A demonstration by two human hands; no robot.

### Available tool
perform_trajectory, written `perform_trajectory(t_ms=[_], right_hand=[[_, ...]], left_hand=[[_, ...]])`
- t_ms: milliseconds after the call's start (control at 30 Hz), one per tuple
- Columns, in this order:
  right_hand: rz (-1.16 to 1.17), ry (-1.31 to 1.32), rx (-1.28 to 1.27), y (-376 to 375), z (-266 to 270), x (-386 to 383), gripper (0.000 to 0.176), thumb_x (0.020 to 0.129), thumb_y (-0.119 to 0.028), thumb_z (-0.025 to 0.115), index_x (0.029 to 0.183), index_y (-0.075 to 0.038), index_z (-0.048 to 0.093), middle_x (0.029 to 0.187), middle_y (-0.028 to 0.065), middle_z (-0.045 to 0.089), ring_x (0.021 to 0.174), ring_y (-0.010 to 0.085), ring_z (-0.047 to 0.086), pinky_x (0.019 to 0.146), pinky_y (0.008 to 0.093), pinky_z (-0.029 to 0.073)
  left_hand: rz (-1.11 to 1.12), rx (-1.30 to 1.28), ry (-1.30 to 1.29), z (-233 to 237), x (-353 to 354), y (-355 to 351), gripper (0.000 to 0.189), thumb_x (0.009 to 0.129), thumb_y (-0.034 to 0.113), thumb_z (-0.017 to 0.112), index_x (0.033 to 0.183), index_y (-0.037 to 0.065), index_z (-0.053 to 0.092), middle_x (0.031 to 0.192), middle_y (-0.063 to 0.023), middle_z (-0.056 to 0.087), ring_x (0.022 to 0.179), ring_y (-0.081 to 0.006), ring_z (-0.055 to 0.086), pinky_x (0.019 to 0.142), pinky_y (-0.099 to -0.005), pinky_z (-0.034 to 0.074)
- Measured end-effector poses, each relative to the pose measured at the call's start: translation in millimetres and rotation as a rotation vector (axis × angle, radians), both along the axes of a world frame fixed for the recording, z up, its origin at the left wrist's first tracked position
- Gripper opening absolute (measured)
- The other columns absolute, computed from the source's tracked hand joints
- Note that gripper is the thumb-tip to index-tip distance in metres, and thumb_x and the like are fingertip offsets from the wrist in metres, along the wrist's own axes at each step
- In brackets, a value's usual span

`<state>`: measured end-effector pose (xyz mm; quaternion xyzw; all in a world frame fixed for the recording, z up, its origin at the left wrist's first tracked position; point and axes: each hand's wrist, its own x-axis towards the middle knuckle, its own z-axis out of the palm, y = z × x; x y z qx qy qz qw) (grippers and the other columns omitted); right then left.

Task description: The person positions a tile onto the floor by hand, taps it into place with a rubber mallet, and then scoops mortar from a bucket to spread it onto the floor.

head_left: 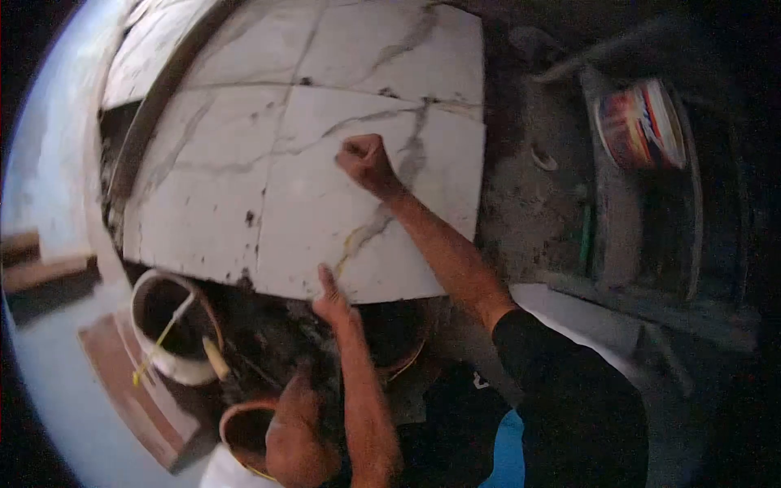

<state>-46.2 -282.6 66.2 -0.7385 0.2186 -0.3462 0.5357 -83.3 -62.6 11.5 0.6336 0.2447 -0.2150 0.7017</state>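
Right hand (368, 167), closed in a bare fist, is over the veined tile (317, 207), which lies edge to edge with neighbouring tiles (220, 122), while the left hand (333, 306), its grip unclear, meets the tile's near edge, seemingly steadying it.

Your view is dim and grainy on the right, brighter over the pale tiles (305, 191); wide-angle distortion curves the edges into black corners.
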Motion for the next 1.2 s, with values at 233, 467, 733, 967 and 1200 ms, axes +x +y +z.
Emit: perform_trajectory(t_ms=[233, 467, 733, 967, 1200], right_hand=[[-0.215, -0.125, -0.091, -53, 30, -56, 0.030, 0.067, -0.009, 0.054, 0.050, -0.003, 0.031, 0.045, -0.0022, 0.025, 0.045, 0.0048, 0.025, 0.040, 0.0251, 0.021], [-0.353, -0.122, -0.001, -72, -16, -76, 0.027, 0.066, -0.008, 0.053, 0.051, -0.002, 0.031, 0.046, -0.0004, 0.027, 0.047, 0.0063, 0.028, 0.039, 0.0281, 0.025], [-0.342, -0.012, 0.130, -90, -50, -79, 0.026, 0.065, -0.013, 0.054, 0.051, -0.001, 0.036, 0.042, 0.0092, 0.027, 0.042, 0.0091, 0.028, 0.038, 0.0307, 0.026], [-0.195, -0.172, -0.170, -84, 22, -80, 0.026, 0.067, -0.015, 0.055, 0.050, -0.001, 0.041, 0.040, 0.0113, 0.036, 0.038, 0.0113, 0.033, 0.039, 0.0298, 0.031], [-0.370, 0.034, -0.080, -96, -41, -93, 0.021, 0.066, -0.012, 0.055, 0.051, -0.001, 0.045, 0.043, 0.0104, 0.043, 0.039, 0.0129, 0.038, 0.040, 0.0295, 0.033]], left_hand=[[-0.247, -0.081, 0.110, 33, -1, 5, 0.051, 0.075, 0.034, 0.065, 0.093, -0.013, 0.053, 0.094, -0.0172, 0.058, 0.076, -0.0243, 0.060, 0.062, -0.0377, 0.052], [-0.345, -0.081, -0.067, 13, 6, 21, 0.057, 0.075, 0.040, 0.063, 0.101, -0.010, 0.050, 0.095, -0.0153, 0.058, 0.077, -0.0237, 0.059, 0.063, -0.0362, 0.052], [-0.466, 0.239, 0.055, 25, 13, 12, 0.040, 0.086, 0.014, 0.047, 0.123, 0.002, 0.042, 0.116, -0.0125, 0.048, 0.088, -0.0203, 0.054, 0.072, -0.0313, 0.047], [-0.373, 0.278, -0.071, 17, 3, 10, 0.066, 0.072, 0.055, 0.059, 0.090, -0.008, 0.055, 0.082, -0.0109, 0.059, 0.062, -0.0178, 0.055, 0.054, -0.0337, 0.046], [-0.434, 0.412, -0.031, 25, 6, 9, 0.057, 0.073, 0.053, 0.060, 0.070, -0.004, 0.058, 0.063, -0.0058, 0.054, 0.053, -0.0140, 0.047, 0.050, -0.0324, 0.040]])
